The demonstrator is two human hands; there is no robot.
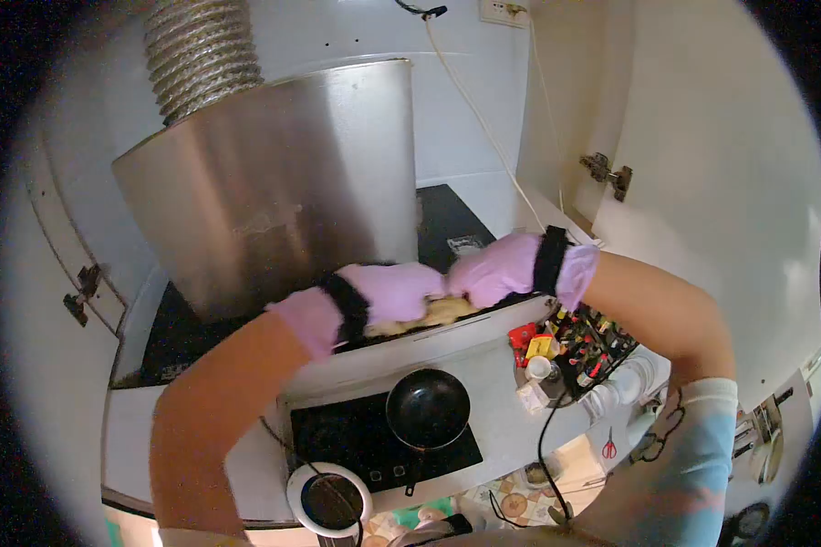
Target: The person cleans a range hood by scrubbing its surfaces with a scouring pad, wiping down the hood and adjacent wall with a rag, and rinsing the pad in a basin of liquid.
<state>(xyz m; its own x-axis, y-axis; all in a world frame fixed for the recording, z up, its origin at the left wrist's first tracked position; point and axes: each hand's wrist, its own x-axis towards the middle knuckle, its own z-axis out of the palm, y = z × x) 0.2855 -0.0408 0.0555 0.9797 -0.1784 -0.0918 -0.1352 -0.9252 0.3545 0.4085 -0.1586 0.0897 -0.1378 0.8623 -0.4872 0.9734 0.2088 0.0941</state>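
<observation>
Both of my hands wear pink gloves with black straps at the wrists. They meet at the front edge of the black hood top (461, 228), close to the steel duct cover (283, 182). My left hand (397, 292) is closed on a crumpled yellowish cloth (442, 313) that shows below the knuckles. Against it, my right hand (499, 272) is closed too, at the right end of the same cloth. The fingertips of both hands are hidden by the gloves' backs and the cloth.
A ribbed silver duct (201, 59) rises from the cover. Cabinet doors stand open at the left (50, 365) and right (730, 182). Far below are a black pan (428, 408) on a cooktop (337, 438), a rack of bottles (593, 346) and a round white-rimmed appliance (329, 500). A white cord (474, 109) hangs behind.
</observation>
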